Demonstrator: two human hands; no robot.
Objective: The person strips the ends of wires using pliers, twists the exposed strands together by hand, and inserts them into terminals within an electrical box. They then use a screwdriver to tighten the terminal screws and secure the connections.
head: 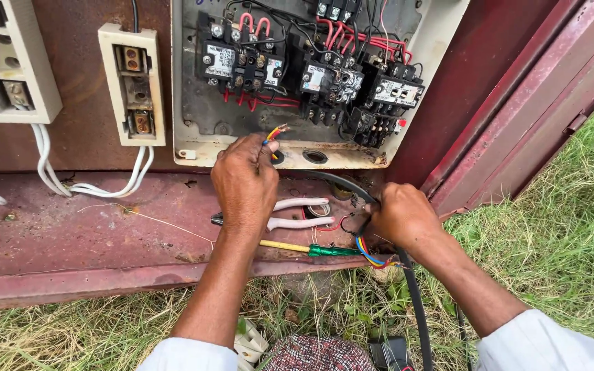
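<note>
Gripping the stiff, springy black sheathed cable (407,275) at four o'clock, the right hand (401,216) is clenching it firmly; the left hand's (245,180) fingers (267,146) are pinching its thin, pliable coloured wire ends (276,130) at twelve o'clock under the grey contactor panel (201,89).

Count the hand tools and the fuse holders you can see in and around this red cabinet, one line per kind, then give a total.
Pliers, pale handles: 1
Screwdriver, yellow and green: 1
Cream fuse holders on the back wall: 2
Total: 4
</note>
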